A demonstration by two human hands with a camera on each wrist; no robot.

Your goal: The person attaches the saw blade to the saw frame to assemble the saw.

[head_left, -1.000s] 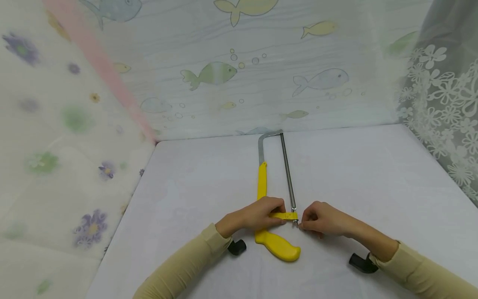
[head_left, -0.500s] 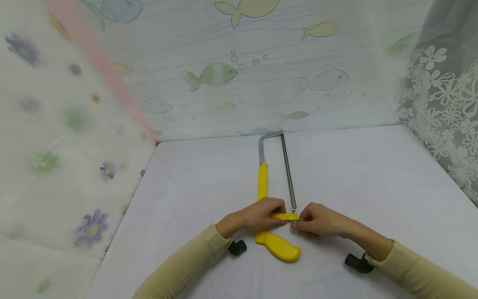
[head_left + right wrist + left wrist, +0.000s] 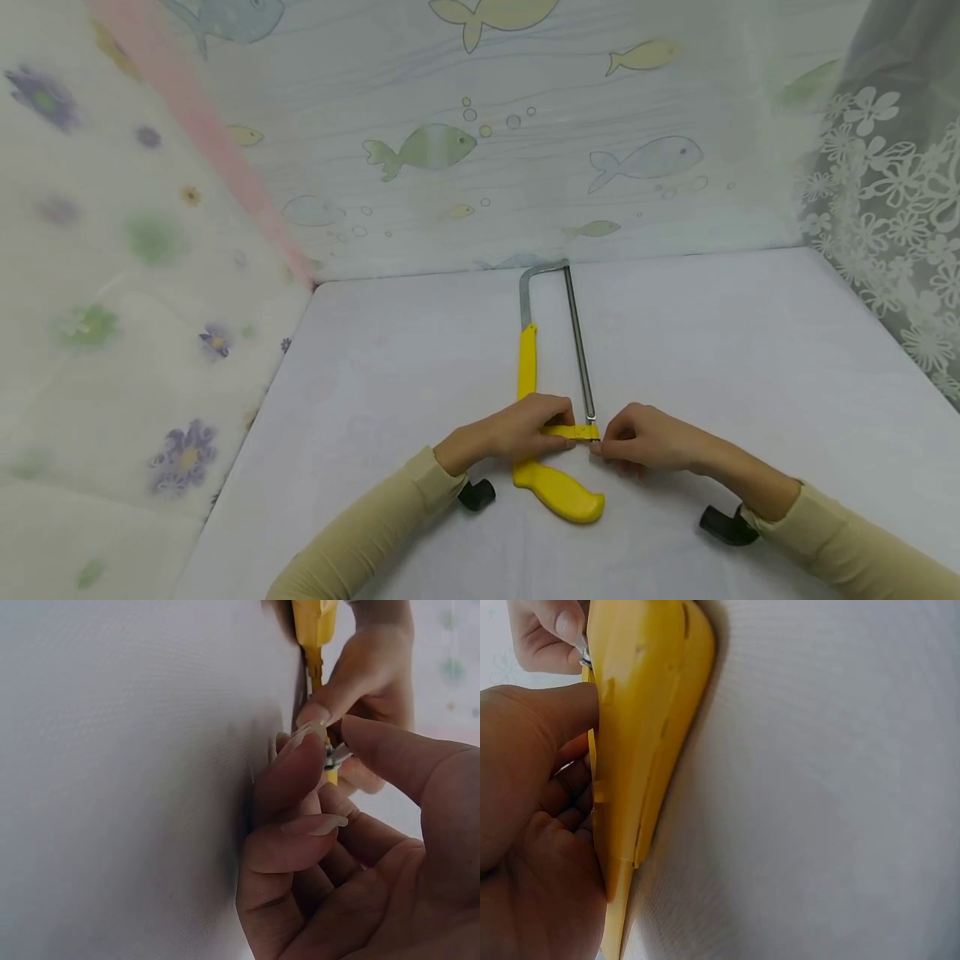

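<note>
Hacksaw (image 3: 527, 367) is laid flat on the white-covered counter (image 3: 375, 367), with its long axis directed from near to far. The yellow handle (image 3: 562, 493) is placed at the near end, the grey bow (image 3: 525, 300) at the far edge; the blade (image 3: 578, 346) is carried on the right. The yellow crosspiece (image 3: 572, 432) is gripped between the thumb and fingers of the left hand (image 3: 517, 427). A small metal fitting (image 3: 338, 756) at the crosspiece's right end is pinched between the thumb and index finger of the right hand (image 3: 660, 437); its remaining fingers are curled.
</note>
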